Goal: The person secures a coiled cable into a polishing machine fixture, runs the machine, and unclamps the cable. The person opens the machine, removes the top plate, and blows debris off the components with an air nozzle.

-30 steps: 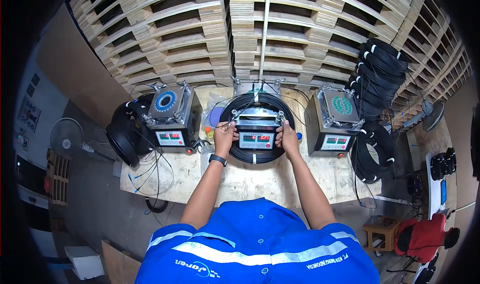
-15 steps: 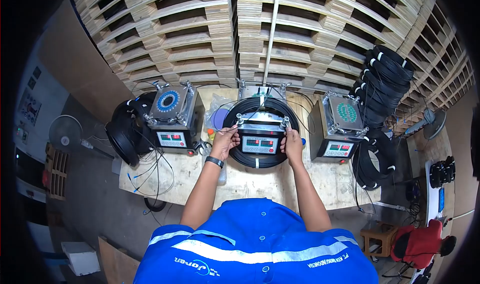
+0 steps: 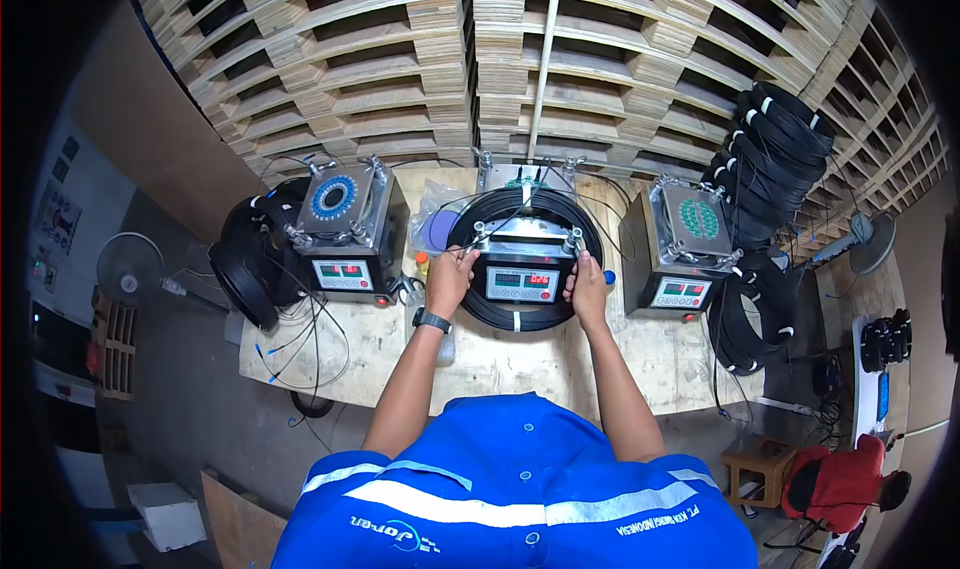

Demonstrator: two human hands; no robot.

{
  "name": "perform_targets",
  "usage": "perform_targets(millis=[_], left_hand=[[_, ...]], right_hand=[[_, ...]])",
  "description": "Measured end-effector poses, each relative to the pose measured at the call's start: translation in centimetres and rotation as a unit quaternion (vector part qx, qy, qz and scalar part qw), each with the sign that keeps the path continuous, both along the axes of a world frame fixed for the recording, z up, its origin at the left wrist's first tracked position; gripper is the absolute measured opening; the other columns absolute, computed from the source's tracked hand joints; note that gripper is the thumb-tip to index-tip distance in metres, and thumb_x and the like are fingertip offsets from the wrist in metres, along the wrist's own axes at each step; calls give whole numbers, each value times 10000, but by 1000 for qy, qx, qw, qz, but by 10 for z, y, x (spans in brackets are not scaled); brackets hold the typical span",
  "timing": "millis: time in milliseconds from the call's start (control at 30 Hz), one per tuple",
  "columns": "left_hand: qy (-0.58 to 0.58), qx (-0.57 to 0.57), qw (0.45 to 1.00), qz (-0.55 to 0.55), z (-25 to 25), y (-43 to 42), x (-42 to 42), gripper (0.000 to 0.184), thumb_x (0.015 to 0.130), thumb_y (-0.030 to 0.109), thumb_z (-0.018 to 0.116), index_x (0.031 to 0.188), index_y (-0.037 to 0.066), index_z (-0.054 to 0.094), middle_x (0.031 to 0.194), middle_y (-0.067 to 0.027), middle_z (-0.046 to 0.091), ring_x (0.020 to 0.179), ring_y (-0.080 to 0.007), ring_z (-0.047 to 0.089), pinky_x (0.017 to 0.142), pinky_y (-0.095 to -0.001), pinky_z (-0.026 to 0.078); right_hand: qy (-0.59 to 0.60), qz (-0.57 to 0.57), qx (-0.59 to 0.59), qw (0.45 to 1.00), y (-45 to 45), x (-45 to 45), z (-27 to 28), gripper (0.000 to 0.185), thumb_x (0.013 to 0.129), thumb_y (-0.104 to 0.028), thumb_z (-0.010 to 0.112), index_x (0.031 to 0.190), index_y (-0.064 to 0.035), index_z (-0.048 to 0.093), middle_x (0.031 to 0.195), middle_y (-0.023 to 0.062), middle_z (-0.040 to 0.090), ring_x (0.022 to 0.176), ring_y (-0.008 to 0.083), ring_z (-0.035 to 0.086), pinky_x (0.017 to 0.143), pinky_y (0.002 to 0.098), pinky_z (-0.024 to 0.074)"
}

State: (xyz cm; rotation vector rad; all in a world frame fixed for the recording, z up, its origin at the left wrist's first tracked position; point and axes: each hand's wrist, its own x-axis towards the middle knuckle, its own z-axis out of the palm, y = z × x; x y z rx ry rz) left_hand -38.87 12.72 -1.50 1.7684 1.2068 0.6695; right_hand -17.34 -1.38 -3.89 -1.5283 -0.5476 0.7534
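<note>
Head view: black coil frames the panel of the middle unit, above the tabletop. Left hand and right hand apart, flanking the panel; grip unclear. Coil looks springy, fairly heavy; hold at opposite sides.

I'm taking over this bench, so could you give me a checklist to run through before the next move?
1. Bare left hand and bare right hand at the front corners of the middle silver-and-black metal machine: ok.
2. Firmness of their hold: cannot tell.
3. Red digits lit on the rectangular white-framed display: ok.
4. Display uncovered, showing inside the round black cable coil: ok.
5. White tie around the coil's near side: ok.
6. Cable seating at the silver metal top plate: cannot tell, too small.
</note>
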Motion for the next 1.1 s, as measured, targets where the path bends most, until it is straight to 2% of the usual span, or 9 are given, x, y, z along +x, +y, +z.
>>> perform_targets(millis=[67, 100, 167, 267, 300, 367, 733, 867, 1100], left_hand=[[32, 52, 998, -7, -5, 1, -1, 371, 951, 287, 621, 706, 11, 587, 572, -80, 583, 447, -158, 544, 459, -327, 412], [31, 51, 998, -8, -7, 0, -1, 371, 951, 287, 621, 706, 11, 587, 572, -80, 583, 447, -158, 544, 459, -327, 412], [62, 144, 988, -5, -9, 1, -2, 376, 954, 310, 604, 752, -7, 612, 582, -129, 583, 505, -258, 574, 518, -384, 433], [101, 135, 986, 13, 1, 10, -7, 363, 939, 337, 603, 821, -4, 645, 685, -200, 620, 636, -379, 604, 593, -434, 443], [101, 136, 986, 13, 1, 11, -9, 363, 939, 337, 603, 821, -4, 645, 685, -200, 620, 636, -379, 604, 593, -434, 443], [118, 202, 972, -7, 1, 15, -11, 366, 934, 352, 603, 846, 0, 655, 741, -229, 633, 706, -433, 604, 619, -463, 450], [154, 197, 967, -57, 22, 23, -16, 344, 925, 358, 599, 907, 22, 671, 812, -242, 647, 794, -449, 614, 676, -495, 476], [130, 208, 969, -40, 22, 17, -17, 360, 931, 374, 586, 937, 23, 672, 843, -241, 655, 826, -443, 619, 691, -491, 481], [150, 180, 971, -46, 20, 23, -15, 359, 925, 372, 597, 954, 22, 671, 848, -237, 658, 817, -441, 622, 686, -483, 485]], right_hand=[[6, -2, 2, 1000, 0, 0, -4, 464, 1032, -503, 362, 824, -96, 445, 570, 6, 465, 453, 101, 467, 420, 242, 380], [7, 3, 9, 1000, 0, 0, -4, 473, 1029, -514, 361, 812, -99, 431, 568, 7, 452, 452, 107, 462, 420, 247, 377], [6, 6, 17, 1000, 1, 2, -4, 483, 1026, -524, 359, 799, -102, 417, 566, 8, 439, 451, 113, 458, 420, 252, 374], [24, -8, 1, 1000, 0, 6, -2, 493, 1022, -533, 360, 781, -106, 403, 562, 9, 427, 447, 120, 456, 420, 258, 374], [32, -12, 1, 999, 0, 6, -1, 494, 1021, -535, 365, 775, -108, 400, 562, 11, 425, 448, 120, 454, 421, 261, 374], [49, -18, 3, 999, 3, 5, 3, 497, 1017, -539, 373, 762, -113, 394, 563, 14, 421, 449, 121, 448, 422, 267, 374], [178, -65, -5, 982, 9, 10, 14, 447, 999, -530, 439, 769, -147, 422, 564, -15, 407, 466, 121, 444, 437, 252, 354], [258, -85, 22, 962, 13, 8, 22, 422, 1002, -520, 442, 794, -153, 422, 587, -36, 357, 486, 104, 380, 427, 240, 323], [265, -88, 25, 960, 14, 8, 21, 400, 1003, -510, 450, 829, -150, 425, 589, -32, 359, 485, 100, 378, 418, 233, 310]])
